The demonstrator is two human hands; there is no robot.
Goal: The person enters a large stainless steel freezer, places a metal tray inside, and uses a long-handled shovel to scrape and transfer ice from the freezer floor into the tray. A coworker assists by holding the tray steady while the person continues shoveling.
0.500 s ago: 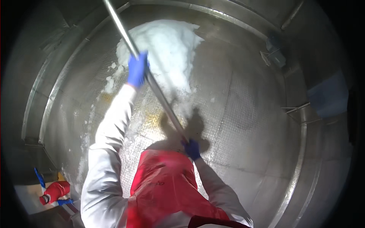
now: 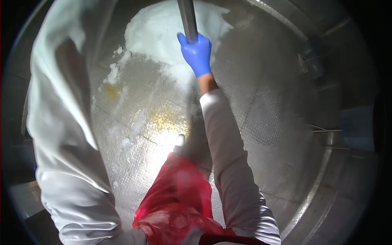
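Observation:
My right hand (image 2: 197, 53), in a blue glove, is wrapped round the lower end of a grey metal pole (image 2: 188, 18). The pole runs up out of the picture at the top, so its far end is hidden. Beyond the hand lies a wide heap of white, snow-like material (image 2: 155, 30). My left arm in its white sleeve (image 2: 67, 122) stretches forward along the left side. The left hand is beyond the upper edge and does not show.
The textured metal floor (image 2: 265, 126) looks wet, with white crumbs and yellowish stains (image 2: 163, 120). A white boot tip (image 2: 180, 140) shows past my red apron (image 2: 179, 188). Metal ledges (image 2: 314, 192) curve round the right side, near a bluish panel (image 2: 357, 128).
Both arms have reached forward. My right hand has gone up from near the apron, still gripping the pole; my left hand has left the picture. The pole stands steeper and farther away.

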